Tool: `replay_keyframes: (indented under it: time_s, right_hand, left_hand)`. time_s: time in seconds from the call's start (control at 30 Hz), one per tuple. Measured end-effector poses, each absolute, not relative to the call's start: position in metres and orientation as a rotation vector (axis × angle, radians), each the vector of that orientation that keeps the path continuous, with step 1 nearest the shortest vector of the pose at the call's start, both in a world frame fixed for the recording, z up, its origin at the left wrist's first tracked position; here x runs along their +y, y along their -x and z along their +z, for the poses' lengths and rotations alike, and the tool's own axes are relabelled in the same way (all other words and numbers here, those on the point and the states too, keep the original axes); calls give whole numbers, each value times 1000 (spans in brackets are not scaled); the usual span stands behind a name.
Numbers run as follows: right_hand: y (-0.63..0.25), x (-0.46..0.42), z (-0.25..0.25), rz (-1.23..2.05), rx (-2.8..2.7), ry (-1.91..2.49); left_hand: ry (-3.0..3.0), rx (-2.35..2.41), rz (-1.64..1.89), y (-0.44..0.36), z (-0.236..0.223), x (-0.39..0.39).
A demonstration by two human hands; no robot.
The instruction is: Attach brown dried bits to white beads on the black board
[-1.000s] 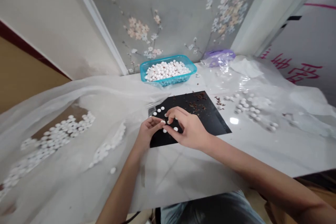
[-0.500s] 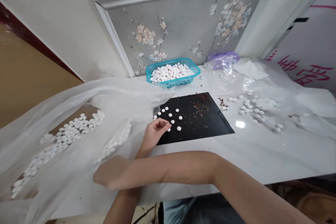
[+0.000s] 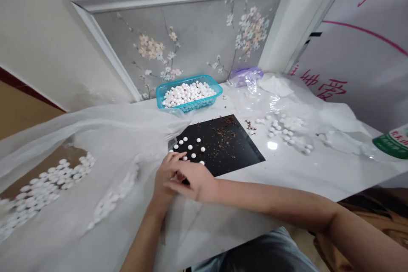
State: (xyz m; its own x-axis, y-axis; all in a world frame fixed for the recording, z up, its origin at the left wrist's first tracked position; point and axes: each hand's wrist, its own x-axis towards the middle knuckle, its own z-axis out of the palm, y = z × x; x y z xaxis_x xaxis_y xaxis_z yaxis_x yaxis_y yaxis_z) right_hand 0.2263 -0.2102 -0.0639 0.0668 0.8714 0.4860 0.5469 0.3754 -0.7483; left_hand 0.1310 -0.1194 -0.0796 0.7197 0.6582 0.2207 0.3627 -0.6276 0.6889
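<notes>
My left hand (image 3: 166,174) and my right hand (image 3: 194,179) meet at the near left corner of a black sheet (image 3: 229,146) on the white table. Fingers of both are curled together in a pinch; what they hold is hidden. Several white beads (image 3: 190,147) lie on the sheet just beyond my fingers, next to brown crumbs (image 3: 225,129).
A teal basket (image 3: 216,92) full of white beads stands at the back by the flowered wall panel. Sheer white fabric (image 3: 79,153) with sewn-on beads drapes the left side. Clear plastic (image 3: 318,114) with loose beads lies at the right, a purple bag (image 3: 244,75) behind, a green-labelled container (image 3: 393,142) at the far right.
My right hand, which had swung far left over the fabric half a second ago, has come back to meet my left hand at the sheet's near corner. The view shifted right.
</notes>
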Motion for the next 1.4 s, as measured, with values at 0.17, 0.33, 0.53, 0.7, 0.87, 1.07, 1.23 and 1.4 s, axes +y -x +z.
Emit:
replay_keyframes:
  time_s: [0.17, 0.33, 0.53, 0.7, 0.87, 1.07, 1.23, 1.4]
  right_hand:
    - [-251, -201, -87, 382, -1048, 1290]
    - [-259, -194, -93, 517, -977, 1241]
    - [-260, -197, -92, 580, -1048, 1197]
    - [-307, -199, -69, 164, -1392, 1519]
    - [-390, -207, -70, -82, -1195, 2230]
    - [-419, -215, -88, -55, -1131, 2306]
    - [-414, -213, -86, -71, -1101, 2256]
    - [-413, -211, -86, -68, -1015, 2143]
  left_hand:
    - [-2445, 814, 635, -132, -78, -122]
    - [-2402, 830, 826, -135, -82, -122]
    - [-2343, 803, 895, -135, -85, -125]
    - [-2418, 717, 966, -138, -79, -127]
    - [-2537, 652, 889, -141, -80, -130]
    - [-2746, 512, 824, -144, -84, -132]
    - [-2770, 525, 863, -145, -85, -132]
    - [-2688, 613, 823, -144, -86, -131]
